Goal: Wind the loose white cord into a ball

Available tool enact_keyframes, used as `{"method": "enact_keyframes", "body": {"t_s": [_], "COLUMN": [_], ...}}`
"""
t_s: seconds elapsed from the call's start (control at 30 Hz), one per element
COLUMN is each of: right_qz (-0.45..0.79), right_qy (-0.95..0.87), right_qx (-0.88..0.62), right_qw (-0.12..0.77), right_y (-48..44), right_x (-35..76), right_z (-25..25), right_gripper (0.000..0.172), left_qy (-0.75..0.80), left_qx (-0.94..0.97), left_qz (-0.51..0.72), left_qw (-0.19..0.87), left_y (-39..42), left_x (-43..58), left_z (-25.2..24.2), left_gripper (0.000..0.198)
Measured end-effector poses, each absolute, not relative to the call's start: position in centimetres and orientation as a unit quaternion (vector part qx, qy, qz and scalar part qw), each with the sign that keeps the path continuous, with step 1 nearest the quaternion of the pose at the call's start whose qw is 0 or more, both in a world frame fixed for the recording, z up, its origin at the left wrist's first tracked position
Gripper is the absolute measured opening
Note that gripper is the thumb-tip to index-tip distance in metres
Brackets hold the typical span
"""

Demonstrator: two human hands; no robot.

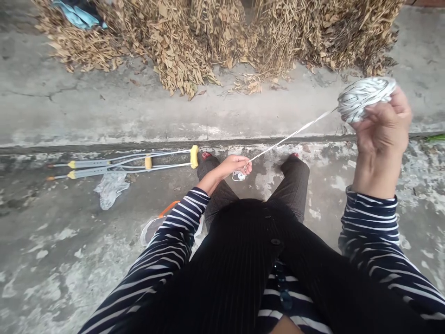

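Observation:
My right hand (382, 127) is raised at the right, fingers wrapped round a ball of white cord (365, 95). A taut strand of the cord (292, 134) runs down and left from the ball to my left hand (236, 165). That hand is low between my knees, fingers pinched on the strand, with a small loop of cord (238, 176) hanging under it. I sit on the concrete ground with my legs in dark trousers (295, 181) stretched forward.
A pair of metal crutches (121, 166) with yellow pads lies on the ground at the left, a crumpled clear plastic bag (110, 189) beside them. Heaps of dry leafy stalks (215, 41) line the far side beyond a concrete step (139, 141).

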State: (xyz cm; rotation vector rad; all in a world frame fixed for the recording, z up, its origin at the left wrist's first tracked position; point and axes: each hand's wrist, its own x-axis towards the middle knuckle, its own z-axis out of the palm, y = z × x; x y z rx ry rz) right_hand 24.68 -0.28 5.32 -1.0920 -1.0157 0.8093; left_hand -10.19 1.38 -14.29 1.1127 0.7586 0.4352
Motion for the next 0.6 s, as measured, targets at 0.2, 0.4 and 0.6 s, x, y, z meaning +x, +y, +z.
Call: {"method": "enact_keyframes", "body": {"t_s": [0.2,0.4,0.6], "right_qz": [0.321,0.385,0.397], "right_qy": [-0.396,-0.505,-0.532], "right_qx": [-0.494,-0.521,-0.514], "right_qw": [0.705,0.571,0.544], "right_y": [0.2,0.4,1.5], "right_x": [23.5,19.5,16.9], "right_z": [4.2,2.1,1.7], "right_gripper": [0.061,0.062,0.063], "left_qy": [0.460,0.432,0.306], "left_qx": [0.570,0.597,0.508], "left_qz": [0.157,0.320,0.421], "left_qw": [0.663,0.595,0.686], "left_y": [2.2,4.0,4.3], "left_x": [-9.3,-4.2,2.5], "left_z": [-15.8,-11.7,-5.7], "left_gripper": [0.018,0.052,0.028]}}
